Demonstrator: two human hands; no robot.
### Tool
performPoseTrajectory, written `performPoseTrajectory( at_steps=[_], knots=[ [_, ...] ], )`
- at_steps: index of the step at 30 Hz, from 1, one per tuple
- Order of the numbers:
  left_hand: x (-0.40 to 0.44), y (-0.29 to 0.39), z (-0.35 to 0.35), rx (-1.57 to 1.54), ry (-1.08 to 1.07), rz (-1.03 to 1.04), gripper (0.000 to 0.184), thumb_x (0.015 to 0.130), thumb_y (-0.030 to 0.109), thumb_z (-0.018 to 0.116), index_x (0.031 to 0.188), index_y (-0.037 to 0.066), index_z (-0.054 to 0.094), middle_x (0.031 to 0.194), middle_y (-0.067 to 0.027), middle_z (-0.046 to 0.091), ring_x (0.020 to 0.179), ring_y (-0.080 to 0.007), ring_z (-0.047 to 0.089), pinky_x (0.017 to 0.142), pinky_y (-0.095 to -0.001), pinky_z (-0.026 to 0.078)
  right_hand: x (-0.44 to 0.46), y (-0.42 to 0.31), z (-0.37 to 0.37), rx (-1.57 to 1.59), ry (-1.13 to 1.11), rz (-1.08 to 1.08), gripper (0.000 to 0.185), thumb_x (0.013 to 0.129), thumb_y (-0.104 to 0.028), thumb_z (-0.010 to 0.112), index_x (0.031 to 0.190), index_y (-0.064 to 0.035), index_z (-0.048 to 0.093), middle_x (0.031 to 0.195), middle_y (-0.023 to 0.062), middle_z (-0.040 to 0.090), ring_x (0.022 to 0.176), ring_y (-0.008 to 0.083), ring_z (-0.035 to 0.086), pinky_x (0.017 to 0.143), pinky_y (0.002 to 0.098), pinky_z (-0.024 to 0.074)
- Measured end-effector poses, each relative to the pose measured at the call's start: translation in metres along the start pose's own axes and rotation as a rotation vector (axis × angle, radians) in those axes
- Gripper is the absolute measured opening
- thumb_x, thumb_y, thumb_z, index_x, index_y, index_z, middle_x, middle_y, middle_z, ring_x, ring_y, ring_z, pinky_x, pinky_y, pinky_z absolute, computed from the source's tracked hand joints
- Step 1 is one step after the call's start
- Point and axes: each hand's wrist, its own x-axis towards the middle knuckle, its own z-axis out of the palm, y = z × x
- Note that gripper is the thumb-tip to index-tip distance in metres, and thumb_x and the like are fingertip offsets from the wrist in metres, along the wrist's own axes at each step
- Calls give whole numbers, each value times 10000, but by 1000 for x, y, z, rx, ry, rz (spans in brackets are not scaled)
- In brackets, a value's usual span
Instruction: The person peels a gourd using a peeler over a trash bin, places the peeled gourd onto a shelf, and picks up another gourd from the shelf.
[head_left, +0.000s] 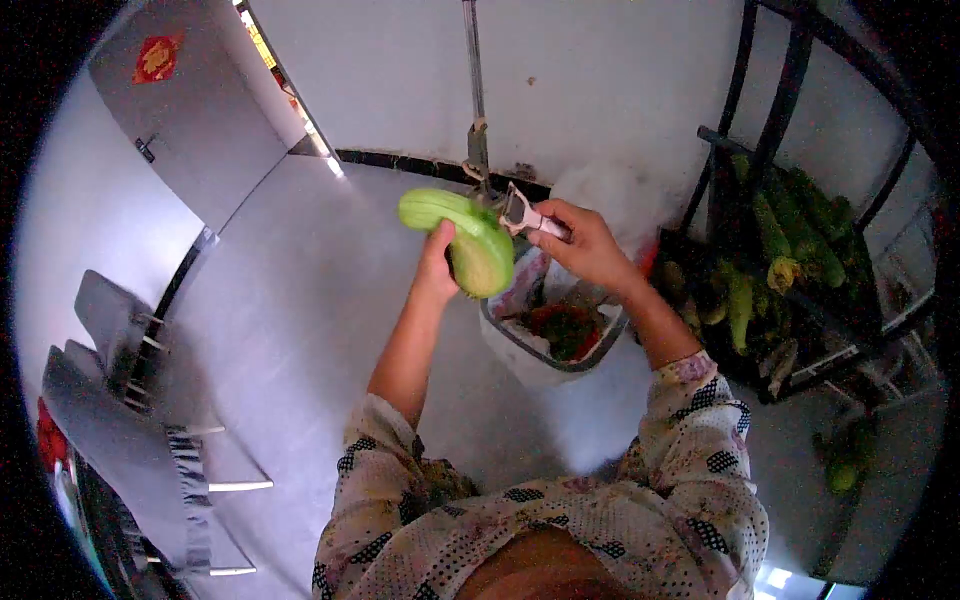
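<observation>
Gourd (468, 235) sits just off centre towards 12 o'clock, held up in the air, with a chair (115, 445) well apart from it out at 8 o'clock. The left hand (436, 264) is closed round the gourd's near side, thumb on top and fingers hidden beneath; if the surface is wet, that one-handed hold could slip. The gourd's neck points to 10 o'clock, unsupported, so a hard push there might twist it in the grasp. At 1 o'clock the peeler (517, 212) has its head right by the gourd; I cannot tell whether the blade touches. The right hand (580, 245), at 2 o'clock, is wrapped round the handle. A stroke skidding towards 8 o'clock could nick the left thumb. Towards 4 o'clock is the bin (545, 374), scraps (568, 330) inside; with the gourd mostly left of its mouth, peel could land on the floor (280, 340). Near the right forearm, towards 3 o'clock, stands a rack (787, 80) of vegetables (800, 235), which a wide elbow might knock.
</observation>
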Motion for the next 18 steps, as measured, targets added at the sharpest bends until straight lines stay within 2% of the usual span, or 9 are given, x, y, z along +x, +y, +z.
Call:
performPoseTrajectory(
  at_steps=[2, 5, 8, 11, 14, 15, 18],
  knots=[
    [0, -7, -5, -113, 53, -37, 564, 820, 349, 644, 1250, 47, 437, 1194, -118, 528, 1107, -269, 514, 954, -448, 426, 0, 0, -3, -35, -88, 8, 234, 931, -225, 531, 1078, -43, 542, 806, 16, 589, 730, 77, 535, 632, 231, 446],
    [5, -19, -10, -10, 13, 69, 532, 889, 433, 512, 1262, 62, 429, 1233, -135, 518, 1136, -296, 500, 979, -477, 394, 2, 6, 3, 282, -34, 308, 292, 920, -296, 532, 1094, -62, 521, 845, 60, 626, 744, 130, 585, 559, 245, 453],
    [2, -36, -11, -127, 22, 102, 518, 883, 409, 536, 1257, 68, 426, 1226, -127, 513, 1136, -286, 496, 974, -464, 401, -9, 31, 14, 395, 74, 399, 315, 948, -319, 466, 1150, -77, 487, 938, 75, 611, 789, 175, 595, 582, 272, 493],
    [-4, -57, 12, -187, 175, 211, 498, 879, 361, 561, 1262, 74, 421, 1218, -115, 507, 1131, -275, 493, 976, -455, 397, -32, 19, 33, 676, 252, 793, 317, 968, -313, 399, 1168, -72, 452, 1045, 117, 582, 871, 235, 607, 732, 387, 538],
    [-1, -72, 10, -80, 200, 344, 473, 876, 302, 577, 1259, 73, 421, 1213, -107, 500, 1108, -268, 500, 979, -450, 392, -40, 25, 51, 1078, 43, 840, 349, 971, -323, 358, 1193, -69, 444, 1167, 140, 522, 943, 288, 594, 805, 452, 528],
    [-3, -63, -3, -53, 193, 294, 447, 866, 237, 585, 1247, 61, 432, 1189, -95, 514, 1093, -250, 503, 979, -424, 387, -28, 28, 75, 1065, 117, 856, 399, 972, -356, 321, 1211, -58, 435, 1167, 141, 523, 950, 315, 593, 700, 441, 568],
    [-6, -58, -4, 275, 6, 336, 431, 847, 199, 593, 1224, 48, 450, 1170, -81, 526, 1096, -224, 496, 966, -385, 393, -30, 32, 73, 945, 210, 803, 386, 969, -342, 331, 1203, -57, 444, 1129, 124, 552, 987, 293, 586, 811, 460, 521]
  ],
)
